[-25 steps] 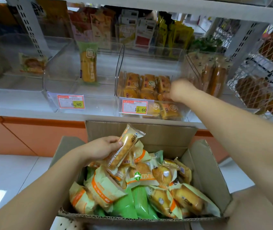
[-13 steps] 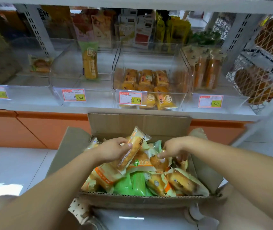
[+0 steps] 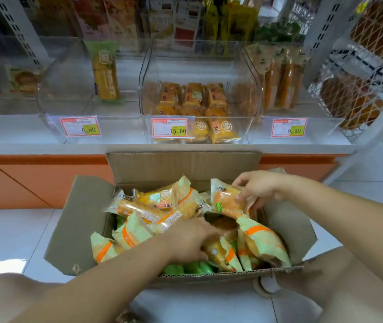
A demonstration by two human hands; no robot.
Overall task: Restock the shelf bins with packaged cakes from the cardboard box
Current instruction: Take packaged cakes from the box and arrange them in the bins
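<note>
head view: one open cardboard box [image 3: 81, 229], flaps up, in front of the shelf and below the bins, between the person's knees; heaped with packaged cakes [image 3: 162, 199] in pale green and orange wrappers, green packs [image 3: 186, 268] underneath. right hand [image 3: 258, 190] at the box's far right side, fingers and thumb curled round one cake pack [image 3: 226, 201] at the top of the heap. left hand [image 3: 186, 243] palm down in the middle of the heap, fingertips among the wrappers; whether it grips anything cannot be told. shelf above: middle bin [image 3: 200, 66], tag 15.60 [image 3: 169, 127], part filled with orange cakes [image 3: 193, 99]; left bin [image 3: 69, 89], tag 6.80 [image 3: 80, 126], one upright pack [image 3: 105, 73]; right bin [image 3: 321, 129], tag 9.90 [image 3: 289, 127], tall packs [image 3: 281, 85] standing. wire basket [image 3: 360, 94] of loaves at far right.
</note>
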